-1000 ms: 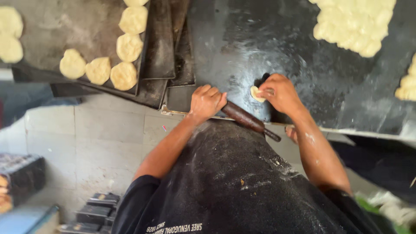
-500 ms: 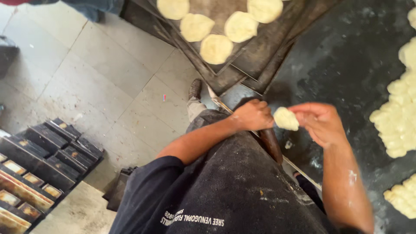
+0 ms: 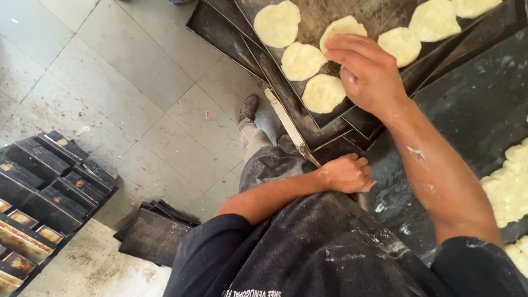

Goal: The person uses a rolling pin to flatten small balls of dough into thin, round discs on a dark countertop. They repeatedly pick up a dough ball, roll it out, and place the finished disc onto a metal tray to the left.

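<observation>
My right hand [image 3: 369,71] reaches over a dark baking tray [image 3: 286,88], fingers curled down on a flat pale dough disc [image 3: 342,26] that lies on the tray. Several other dough discs [image 3: 302,60] lie around it in rows. My left hand [image 3: 346,173] is a closed fist at the edge of the black worktable [image 3: 473,104], gripping a rolling pin [image 3: 362,201] that is almost wholly hidden under it. A dark, flour-dusted apron [image 3: 330,247] covers my front.
Lumps of raw dough [image 3: 509,187] sit on the table at the right. A thin metal strip [image 3: 289,126] leans by the stacked trays. On the tiled floor are racks of bread tins [image 3: 49,192], flat trays [image 3: 154,234] and my shoe [image 3: 248,107].
My right hand lifted a dough disc off the table, carried it left and brought it down onto the tray. The left hand stayed on the rolling pin. The view swung left.
</observation>
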